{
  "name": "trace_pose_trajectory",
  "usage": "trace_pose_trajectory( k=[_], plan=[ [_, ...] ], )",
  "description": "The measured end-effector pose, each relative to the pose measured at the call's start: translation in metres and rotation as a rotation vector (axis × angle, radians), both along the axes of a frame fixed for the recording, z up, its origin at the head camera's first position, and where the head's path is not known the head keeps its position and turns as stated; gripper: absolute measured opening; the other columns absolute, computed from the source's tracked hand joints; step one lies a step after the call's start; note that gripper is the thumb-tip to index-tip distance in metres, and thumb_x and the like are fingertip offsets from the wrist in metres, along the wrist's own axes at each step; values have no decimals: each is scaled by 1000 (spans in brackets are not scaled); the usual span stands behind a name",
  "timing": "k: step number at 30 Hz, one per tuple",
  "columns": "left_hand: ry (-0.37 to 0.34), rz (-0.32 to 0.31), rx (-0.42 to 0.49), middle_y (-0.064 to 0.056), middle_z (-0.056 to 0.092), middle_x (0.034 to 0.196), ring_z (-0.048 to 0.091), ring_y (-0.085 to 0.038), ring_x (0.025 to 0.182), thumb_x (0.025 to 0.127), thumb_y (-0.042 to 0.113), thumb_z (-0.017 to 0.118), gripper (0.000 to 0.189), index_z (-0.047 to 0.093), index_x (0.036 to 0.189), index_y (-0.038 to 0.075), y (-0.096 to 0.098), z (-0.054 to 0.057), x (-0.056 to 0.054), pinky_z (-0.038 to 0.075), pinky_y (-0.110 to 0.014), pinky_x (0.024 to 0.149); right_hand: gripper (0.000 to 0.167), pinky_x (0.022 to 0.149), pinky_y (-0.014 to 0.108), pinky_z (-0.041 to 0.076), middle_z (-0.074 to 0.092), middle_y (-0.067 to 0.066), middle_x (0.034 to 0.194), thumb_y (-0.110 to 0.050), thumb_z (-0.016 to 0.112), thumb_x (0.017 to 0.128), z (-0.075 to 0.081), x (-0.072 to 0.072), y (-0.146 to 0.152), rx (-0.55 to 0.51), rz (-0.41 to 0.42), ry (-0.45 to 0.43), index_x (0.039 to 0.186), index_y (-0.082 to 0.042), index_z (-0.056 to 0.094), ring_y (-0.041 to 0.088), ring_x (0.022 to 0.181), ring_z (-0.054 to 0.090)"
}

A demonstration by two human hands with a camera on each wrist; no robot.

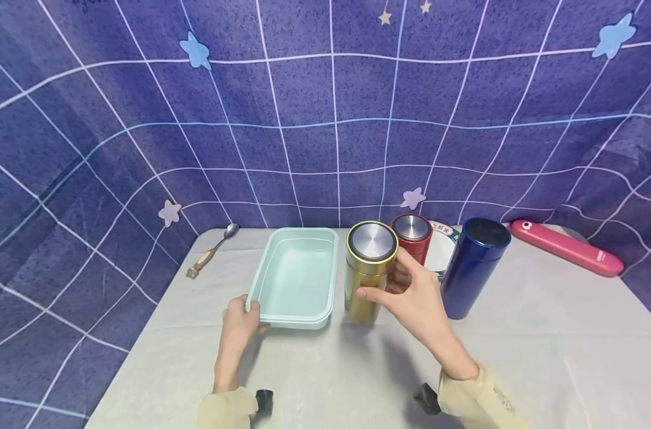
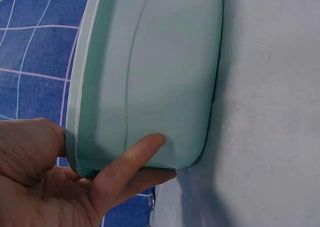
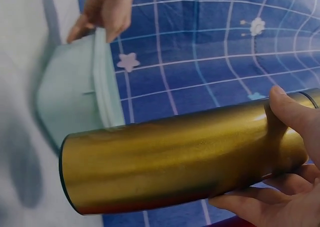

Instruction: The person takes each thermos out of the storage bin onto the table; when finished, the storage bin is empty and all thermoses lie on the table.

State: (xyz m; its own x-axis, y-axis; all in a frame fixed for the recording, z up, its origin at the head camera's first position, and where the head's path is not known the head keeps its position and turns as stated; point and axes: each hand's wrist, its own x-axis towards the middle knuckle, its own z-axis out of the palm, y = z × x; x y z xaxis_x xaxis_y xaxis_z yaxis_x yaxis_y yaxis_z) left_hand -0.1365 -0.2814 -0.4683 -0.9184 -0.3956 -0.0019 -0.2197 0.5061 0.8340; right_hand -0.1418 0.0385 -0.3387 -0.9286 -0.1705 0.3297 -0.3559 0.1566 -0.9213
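My right hand point(image 1: 419, 295) grips a gold thermos flask point(image 1: 361, 298) with a steel-topped lid, thumb on one side and fingers on the other. The flask stands upright just right of a pale green plastic container point(image 1: 298, 280); its dark-edged base point(image 3: 67, 177) shows whole in the right wrist view. My left hand point(image 1: 239, 322) holds the container by its near left corner. In the left wrist view, the thumb lies at the container's rim point(image 2: 75, 107) and the fingers point(image 2: 135, 157) reach along the outer wall. Nothing lies inside the container.
Behind my right hand stand a red flask point(image 1: 413, 229) and a white patterned dish point(image 1: 440, 250), partly hidden. A dark blue flask point(image 1: 472, 271) is to its right. Farther right lies a pink-red oblong case point(image 1: 566, 248); a spoon point(image 1: 212, 251) lies far left. A blue gridded curtain point(image 1: 304, 149) backs the table.
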Motion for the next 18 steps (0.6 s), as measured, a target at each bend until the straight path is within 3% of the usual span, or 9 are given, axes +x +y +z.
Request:
trace_pose_trajectory(
  k=[3, 8, 10, 16, 18],
  plan=[
    [-5, -12, 4, -40, 60, 112, 72, -38, 80, 102, 12, 38, 42, 48, 132, -15, -1, 0, -1, 50, -8, 39, 70, 86, 28, 62, 71, 11, 112, -13, 90, 67, -10, -2, -3, -15, 13, -19, 130, -16, 60, 21, 101, 69],
    [-46, -12, 20, -43, 57, 114, 71, -42, 83, 101, 8, 37, 41, 46, 130, -19, 18, 39, 13, 65, -28, 58, 72, 88, 31, 61, 70, 9, 114, -14, 90, 67, -25, -6, -9, -1, -8, -37, 131, -19, 59, 21, 103, 69],
    [-47, -14, 18, -45, 56, 113, 70, -44, 84, 101, 6, 37, 40, 46, 128, -21, 22, 47, 16, 65, -32, 61, 72, 89, 33, 61, 70, 9, 114, -12, 90, 66, -29, -8, -10, -1, -16, -38, 131, -18, 59, 22, 103, 69],
    [-37, 5, -3, -41, 60, 112, 72, -40, 82, 101, 9, 38, 40, 49, 129, -17, 14, 26, 10, 58, -16, 46, 65, 93, 35, 59, 70, 10, 113, -8, 89, 67, -38, -12, -13, -10, -18, -52, 125, -15, 62, 23, 106, 68],
    [-23, -2, -14, -41, 60, 111, 72, -40, 81, 101, 10, 38, 40, 49, 128, -17, 12, 22, 9, 58, -16, 44, 64, 93, 36, 59, 70, 10, 113, -9, 89, 66, -40, -13, -14, -6, -20, -52, 124, -14, 62, 24, 106, 68]
  ],
)
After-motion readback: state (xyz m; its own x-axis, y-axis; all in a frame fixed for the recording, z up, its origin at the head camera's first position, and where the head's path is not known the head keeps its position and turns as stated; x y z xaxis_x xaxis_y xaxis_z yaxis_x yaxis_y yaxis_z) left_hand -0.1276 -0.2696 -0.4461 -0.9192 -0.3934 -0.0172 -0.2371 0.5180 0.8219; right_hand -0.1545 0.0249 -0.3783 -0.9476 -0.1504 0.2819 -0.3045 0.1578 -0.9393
